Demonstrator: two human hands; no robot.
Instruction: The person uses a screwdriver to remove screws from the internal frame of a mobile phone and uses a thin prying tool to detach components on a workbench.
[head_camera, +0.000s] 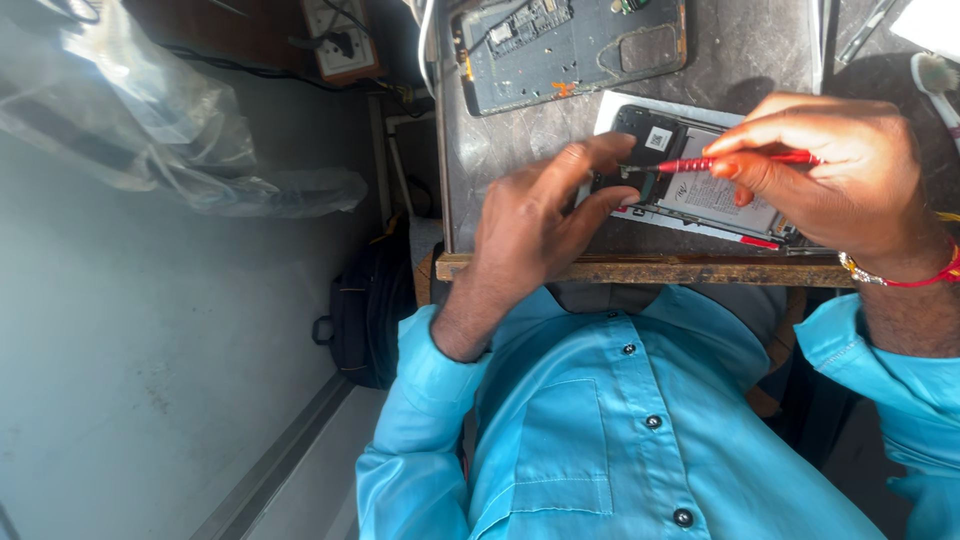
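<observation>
my left hand (530, 225) pins the opened phone (690, 180) flat on white paper at the bench edge, fingers pressing its dark end, right hand (850, 180) pinching a red screwdriver (740, 160) beside the white square label.

Opened phone (700, 190) on table (760, 50); second phone (570, 45) behind, seemingly apart.

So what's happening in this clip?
A person in a blue shirt is working on an opened phone lying on a small table. The right hand holds a red screwdriver, its tip down at the phone's inner parts. The left hand steadies the phone's end with its fingers. Another opened phone shell lies further back, and a black bag sits on the floor.
</observation>
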